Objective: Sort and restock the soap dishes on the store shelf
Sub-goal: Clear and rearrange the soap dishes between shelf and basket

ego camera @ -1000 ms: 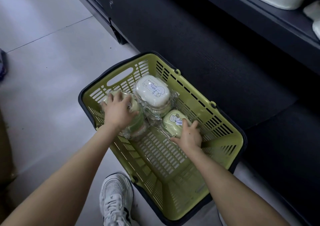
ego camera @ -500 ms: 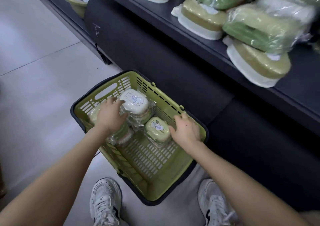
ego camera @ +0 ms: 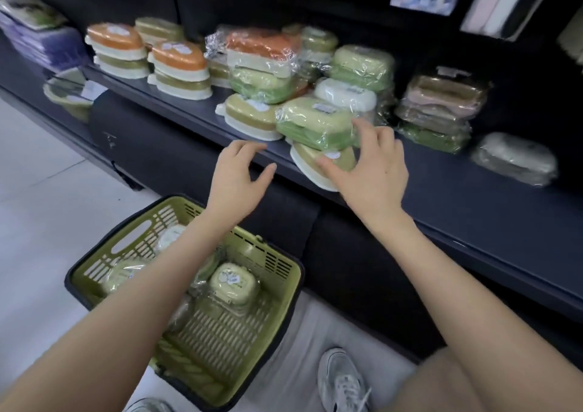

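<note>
Sorting seems the step in hand: left hand and right hand, both empty and spread wide, reach for the tilted wrapped green soap dish at 12 o'clock on the shelf, next calling for a two-handed grip; restock waits in the basket at 7 o'clock.

Person, seen from above. The left hand, the right hand and both forearms are bare to the frame edge. Right shoe: white and pale grey trainer, white laces, a dark mark on its side. Left shoe: pale, only partly in view. Tan garment: plain fabric over the right leg.
</note>
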Tool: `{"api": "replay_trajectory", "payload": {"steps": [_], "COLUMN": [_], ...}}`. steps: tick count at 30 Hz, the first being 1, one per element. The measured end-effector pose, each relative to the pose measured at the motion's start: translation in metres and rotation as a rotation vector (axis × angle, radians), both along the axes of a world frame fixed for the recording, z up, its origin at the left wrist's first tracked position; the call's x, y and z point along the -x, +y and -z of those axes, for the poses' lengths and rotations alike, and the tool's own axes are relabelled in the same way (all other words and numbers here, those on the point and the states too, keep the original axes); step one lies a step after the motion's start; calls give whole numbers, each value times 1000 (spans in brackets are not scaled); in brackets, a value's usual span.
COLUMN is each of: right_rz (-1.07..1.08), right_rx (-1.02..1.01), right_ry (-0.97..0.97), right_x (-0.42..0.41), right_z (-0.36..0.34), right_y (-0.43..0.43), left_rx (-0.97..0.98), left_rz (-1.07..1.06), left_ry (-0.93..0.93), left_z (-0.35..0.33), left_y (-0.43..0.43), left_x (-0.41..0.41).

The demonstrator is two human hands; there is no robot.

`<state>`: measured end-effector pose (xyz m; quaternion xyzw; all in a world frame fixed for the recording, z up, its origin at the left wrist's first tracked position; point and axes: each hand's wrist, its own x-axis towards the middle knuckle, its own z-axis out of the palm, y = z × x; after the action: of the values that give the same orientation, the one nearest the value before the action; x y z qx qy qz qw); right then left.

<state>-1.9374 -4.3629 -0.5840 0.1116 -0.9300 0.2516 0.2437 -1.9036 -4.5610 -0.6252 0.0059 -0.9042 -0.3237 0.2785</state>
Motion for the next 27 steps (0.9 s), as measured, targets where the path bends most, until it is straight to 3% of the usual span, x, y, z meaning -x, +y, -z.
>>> {"api": "replay_trajectory", "payload": {"steps": [2, 5, 8, 11, 19, 23, 27], "right_rz": [-40, -120, -157, -162, -157, -81, -25], "right_rx": [-56, 14, -19, -78, 287, 366, 395], "right_ry": [-161, -320, -399, -375, -254, -232, -261], "right_x": [19, 48, 72, 85, 59, 34, 27], "right_z": [-6, -9, -9, -9, -9, -5, -1], "right_y": [3, -6, -12, -6, 54, 97, 118], "left_rx": [-43, -43, -61, -62, -29, 36, 108], "left_rz": [32, 47, 59, 81, 136, 201, 133], "left_ry": [-29, -62, -71, -69, -170, -325, -283], "left_z": [-11, -15, -11, -7, -12, -15, -6], "left_y": [11, 21, 25, 26, 43, 67, 85], "left_x": [13, 26, 29, 29, 43, 52, 53]}}
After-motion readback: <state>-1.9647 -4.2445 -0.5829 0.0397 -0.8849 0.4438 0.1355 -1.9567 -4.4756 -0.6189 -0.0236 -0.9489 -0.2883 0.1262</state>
